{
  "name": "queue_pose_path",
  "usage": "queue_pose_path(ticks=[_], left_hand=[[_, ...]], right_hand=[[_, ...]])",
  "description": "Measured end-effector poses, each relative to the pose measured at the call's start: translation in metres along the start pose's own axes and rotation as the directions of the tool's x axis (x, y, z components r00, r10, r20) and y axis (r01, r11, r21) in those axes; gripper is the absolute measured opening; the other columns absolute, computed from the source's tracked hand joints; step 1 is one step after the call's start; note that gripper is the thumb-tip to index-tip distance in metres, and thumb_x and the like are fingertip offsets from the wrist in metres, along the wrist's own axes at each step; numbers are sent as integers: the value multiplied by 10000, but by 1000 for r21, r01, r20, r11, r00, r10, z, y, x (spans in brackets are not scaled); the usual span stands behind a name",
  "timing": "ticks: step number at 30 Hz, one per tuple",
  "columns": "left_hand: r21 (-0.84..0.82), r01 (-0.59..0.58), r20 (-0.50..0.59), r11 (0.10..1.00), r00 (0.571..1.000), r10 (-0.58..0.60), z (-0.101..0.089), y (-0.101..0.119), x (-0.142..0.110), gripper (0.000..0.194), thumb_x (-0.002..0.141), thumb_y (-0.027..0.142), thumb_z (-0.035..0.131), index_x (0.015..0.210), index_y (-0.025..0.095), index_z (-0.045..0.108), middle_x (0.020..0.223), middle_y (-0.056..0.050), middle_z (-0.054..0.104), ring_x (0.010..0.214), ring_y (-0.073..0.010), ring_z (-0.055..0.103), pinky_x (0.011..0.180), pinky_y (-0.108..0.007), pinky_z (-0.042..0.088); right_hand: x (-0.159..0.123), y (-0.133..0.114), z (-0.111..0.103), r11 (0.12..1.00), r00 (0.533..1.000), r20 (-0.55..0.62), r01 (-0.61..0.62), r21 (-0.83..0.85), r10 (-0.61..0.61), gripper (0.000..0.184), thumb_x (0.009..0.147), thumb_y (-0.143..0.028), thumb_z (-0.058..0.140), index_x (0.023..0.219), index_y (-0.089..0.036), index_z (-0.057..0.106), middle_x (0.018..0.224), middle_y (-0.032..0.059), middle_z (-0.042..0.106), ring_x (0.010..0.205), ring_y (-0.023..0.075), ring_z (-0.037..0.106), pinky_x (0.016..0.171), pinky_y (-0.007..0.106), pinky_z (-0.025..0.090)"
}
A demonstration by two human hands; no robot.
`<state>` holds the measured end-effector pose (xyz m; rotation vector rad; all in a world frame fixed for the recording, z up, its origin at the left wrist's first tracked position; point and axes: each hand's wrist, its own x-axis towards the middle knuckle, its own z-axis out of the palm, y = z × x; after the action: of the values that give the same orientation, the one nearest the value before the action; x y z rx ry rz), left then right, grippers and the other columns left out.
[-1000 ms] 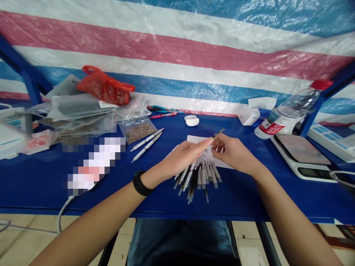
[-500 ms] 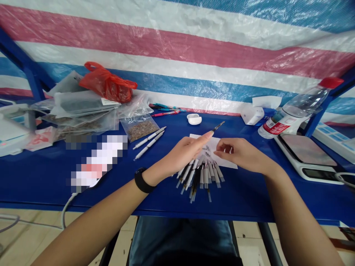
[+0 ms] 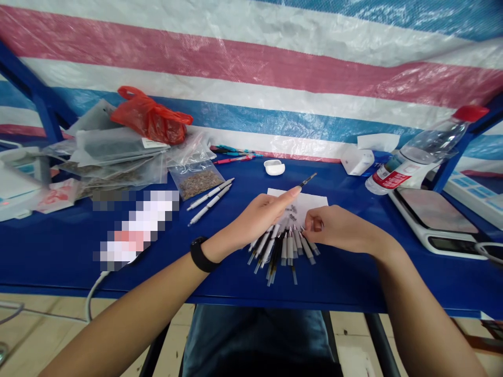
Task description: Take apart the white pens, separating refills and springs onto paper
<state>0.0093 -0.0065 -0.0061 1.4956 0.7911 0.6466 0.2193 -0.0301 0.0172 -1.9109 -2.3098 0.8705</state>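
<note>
Blue tabletop (image 3: 353,283): pen refills (image 3: 283,256) fanned near front edge, white paper sheet (image 3: 298,199) behind them, digital scale (image 3: 434,220) by right edge. Left hand (image 3: 261,217) pinches a slim dark pen tip (image 3: 308,181); right hand's fingers (image 3: 314,224) curl narrow at the refills' ends.

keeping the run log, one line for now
left hand: holds dark pen part | right hand: at fanned pens | beside: white paper
</note>
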Motion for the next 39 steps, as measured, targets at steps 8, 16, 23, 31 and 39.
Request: queue_pose_path(ticks=[8,16,23,31,39], left_hand=[[55,2,-6,998,1000,-1,1,-2,-1,689,1008,668,442,579,202,172,547,55,127,472,-92,125,522,-336,156],[156,-8,-9,988,1000,9,3,-3,0,692,961,759,425,582,210,241,548,53,201,483,-100,197,540,-328,172],[183,11,21,983,1000,-15,3,0,-2,684,968,745,426,579,206,268,532,56,228,464,-92,235,516,-316,168],[187,19,33,982,999,-26,3,2,-2,678,979,724,431,577,204,265,533,59,212,455,-87,219,512,-315,157],[190,24,17,981,999,-27,3,2,-2,673,974,723,436,576,207,267,534,61,219,456,-84,223,504,-303,169]], right_hand=[[0,0,1,992,993,-108,51,118,-38,113,719,-293,672,664,-217,609,654,4,626,593,168,561,534,293,385],[-3,2,-10,536,721,-690,606,588,-59,165,746,-320,762,759,-247,615,649,-17,658,532,147,584,491,289,436],[-5,2,-12,465,649,-760,670,578,10,140,831,-357,768,801,-326,635,685,-11,696,590,198,642,554,357,482],[-6,0,-15,433,594,-798,695,574,103,195,758,-368,838,738,-307,654,680,-25,679,535,151,601,536,328,485],[-4,-2,-13,409,580,-811,724,555,74,148,767,-307,823,742,-290,678,639,-24,656,518,153,595,533,327,460]])
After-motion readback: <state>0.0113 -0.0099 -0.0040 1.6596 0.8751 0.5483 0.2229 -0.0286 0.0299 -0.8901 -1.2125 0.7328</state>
